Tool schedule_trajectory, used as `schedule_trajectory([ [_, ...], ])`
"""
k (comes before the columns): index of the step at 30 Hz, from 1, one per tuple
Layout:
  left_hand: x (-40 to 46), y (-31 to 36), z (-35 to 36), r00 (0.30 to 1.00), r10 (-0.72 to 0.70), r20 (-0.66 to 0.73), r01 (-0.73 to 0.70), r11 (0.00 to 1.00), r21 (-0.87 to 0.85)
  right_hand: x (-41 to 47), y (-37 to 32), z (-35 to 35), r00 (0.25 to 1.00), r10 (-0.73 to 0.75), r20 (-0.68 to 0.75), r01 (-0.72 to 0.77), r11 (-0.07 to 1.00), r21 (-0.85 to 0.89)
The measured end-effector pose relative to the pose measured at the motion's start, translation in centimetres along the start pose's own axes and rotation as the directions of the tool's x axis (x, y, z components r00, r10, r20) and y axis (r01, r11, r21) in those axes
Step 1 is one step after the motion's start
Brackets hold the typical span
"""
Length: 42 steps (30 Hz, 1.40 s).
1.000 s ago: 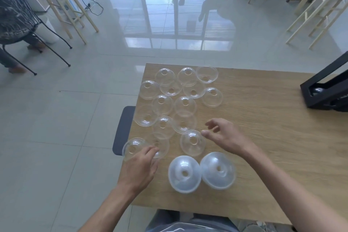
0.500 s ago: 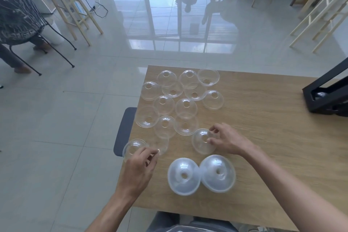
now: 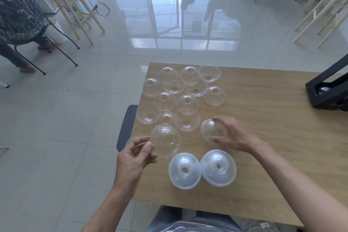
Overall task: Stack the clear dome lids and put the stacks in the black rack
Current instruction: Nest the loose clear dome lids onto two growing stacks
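The left hand (image 3: pixel 136 158) pinches a clear dome lid (image 3: pixel 165 140) by its near-left rim, thumb and fingers curled on the edge. Half a second ago this hand lay over the lids at the desk's left edge; now that lid is raised and tilted, its hollow side turned toward the camera. Another lid (image 3: pixel 134 138) shows partly behind the fingers, at the desk's (image 3: pixel 263 137) left edge.

The right hand (image 3: pixel 232 133) grips a second dome lid (image 3: pixel 211 131), fingers curved over its top and thumb at its near rim. Earlier this hand was only reaching onto that lid from the right; now the lid is tipped on its side, with its open face turned toward the left.

Nearer the person than both hands, two cloudy stacks of lids (image 3: pixel 185 170) (image 3: pixel 218 167) sit side by side on the desk, touching, where they were before. Beyond the hands, the cluster of loose lids (image 3: pixel 180 92) lies spread over the desk's far-left part, some overlapping, unchanged. The black rack (image 3: pixel 328 88) stands at the desk's far-right edge, well apart from the lids, partly cut off by the frame.
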<state>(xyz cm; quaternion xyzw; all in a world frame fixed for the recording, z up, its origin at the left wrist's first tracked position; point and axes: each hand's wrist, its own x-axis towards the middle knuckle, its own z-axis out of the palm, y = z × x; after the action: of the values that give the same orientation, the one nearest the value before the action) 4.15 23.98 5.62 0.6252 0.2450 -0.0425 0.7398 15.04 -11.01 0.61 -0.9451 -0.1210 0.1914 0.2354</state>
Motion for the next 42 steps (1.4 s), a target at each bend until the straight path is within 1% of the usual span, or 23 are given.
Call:
schedule_trajectory([
  [3, -0.9, 0.0, -0.1, 0.989, -0.105, 0.1, 0.114, 0.99, -0.088, -2.8, 0.2, -2.5, 0.991, 0.023, -0.136, 0.006, 0.978, 0.208],
  [5, -1.8, -0.4, -0.1, 0.968, -0.172, 0.181, 0.185, 0.981, -0.056, -5.2, -0.6, -4.0, 0.969, 0.036, -0.246, 0.041, 0.952, 0.302],
  [7, -2.5, -1.2, 0.3, 0.952, -0.218, 0.215, 0.221, 0.975, 0.009, -7.8, -2.2, -4.5, 0.955, 0.014, -0.297, 0.087, 0.943, 0.322],
  [8, -2.8, -1.6, 0.5, 0.95, -0.233, 0.209, 0.231, 0.972, 0.035, -9.1, -3.1, -4.3, 0.955, -0.02, -0.296, 0.114, 0.945, 0.305],
  [11, -3.2, -2.3, 0.9, 0.956, -0.236, 0.174, 0.215, 0.968, 0.129, -12.3, -5.4, -1.9, 0.971, -0.103, -0.216, 0.157, 0.956, 0.247],
  [13, -3.2, -2.5, 0.9, 0.966, -0.207, 0.154, 0.176, 0.965, 0.196, -13.4, -6.1, -0.1, 0.979, -0.1, -0.178, 0.141, 0.962, 0.235],
  [16, -3.2, -2.5, 0.8, 0.976, -0.172, 0.135, 0.131, 0.955, 0.266, -14.0, -6.2, 1.7, 0.983, -0.08, -0.164, 0.115, 0.969, 0.219],
  [18, -3.4, -2.6, 0.9, 0.986, -0.107, 0.127, 0.06, 0.942, 0.33, -13.9, -6.0, 2.4, 0.982, -0.074, -0.175, 0.11, 0.973, 0.205],
  [19, -3.4, -2.7, 0.8, 0.99, -0.043, 0.132, -0.015, 0.913, 0.408, -13.9, -5.8, 2.7, 0.982, -0.061, -0.18, 0.099, 0.972, 0.214],
  [20, -3.5, -2.9, 0.7, 0.987, 0.029, 0.159, -0.107, 0.854, 0.509, -13.9, -5.7, 3.0, 0.983, -0.044, -0.178, 0.085, 0.97, 0.229],
  [22, -3.7, -3.2, 0.6, 0.946, 0.114, 0.303, -0.295, 0.69, 0.661, -13.9, -5.4, 3.7, 0.986, -0.025, -0.166, 0.067, 0.967, 0.247],
  [23, -3.8, -3.4, 0.7, 0.918, 0.118, 0.379, -0.367, 0.618, 0.696, -13.9, -5.2, 4.1, 0.986, -0.021, -0.165, 0.062, 0.967, 0.248],
  [25, -3.8, -4.2, 1.3, 0.866, 0.114, 0.486, -0.469, 0.521, 0.713, -14.0, -4.9, 4.7, 0.984, -0.008, -0.178, 0.054, 0.965, 0.257],
  [28, -3.9, -4.9, 2.4, 0.817, 0.147, 0.558, -0.56, 0.437, 0.704, -14.0, -4.5, 5.3, 0.978, -0.009, -0.207, 0.068, 0.957, 0.283],
  [32, -3.9, -4.5, 2.8, 0.808, 0.203, 0.553, -0.585, 0.39, 0.712, -14.1, -4.5, 5.3, 0.978, -0.034, -0.205, 0.093, 0.955, 0.283],
  [34, -4.0, -4.3, 2.8, 0.814, 0.213, 0.54, -0.577, 0.399, 0.713, -14.0, -4.2, 4.6, 0.979, -0.04, -0.199, 0.094, 0.959, 0.268],
  [36, -3.9, -4.1, 2.4, 0.844, 0.238, 0.48, -0.533, 0.454, 0.714, -13.5, -3.9, 3.4, 0.975, -0.02, -0.22, 0.083, 0.956, 0.282],
  [38, -3.0, -3.7, 1.4, 0.872, 0.295, 0.391, -0.489, 0.484, 0.725, -12.3, -3.6, 1.8, 0.956, -0.038, -0.292, 0.121, 0.954, 0.275],
  [40, -1.3, -3.2, -0.1, 0.875, 0.371, 0.312, -0.464, 0.453, 0.762, -10.2, -3.5, 0.3, 0.926, -0.09, -0.367, 0.187, 0.954, 0.236],
  [42, 0.7, -3.0, -1.7, 0.871, 0.422, 0.252, -0.429, 0.401, 0.81, -7.3, -3.5, -0.7, 0.892, -0.144, -0.429, 0.242, 0.953, 0.183],
])
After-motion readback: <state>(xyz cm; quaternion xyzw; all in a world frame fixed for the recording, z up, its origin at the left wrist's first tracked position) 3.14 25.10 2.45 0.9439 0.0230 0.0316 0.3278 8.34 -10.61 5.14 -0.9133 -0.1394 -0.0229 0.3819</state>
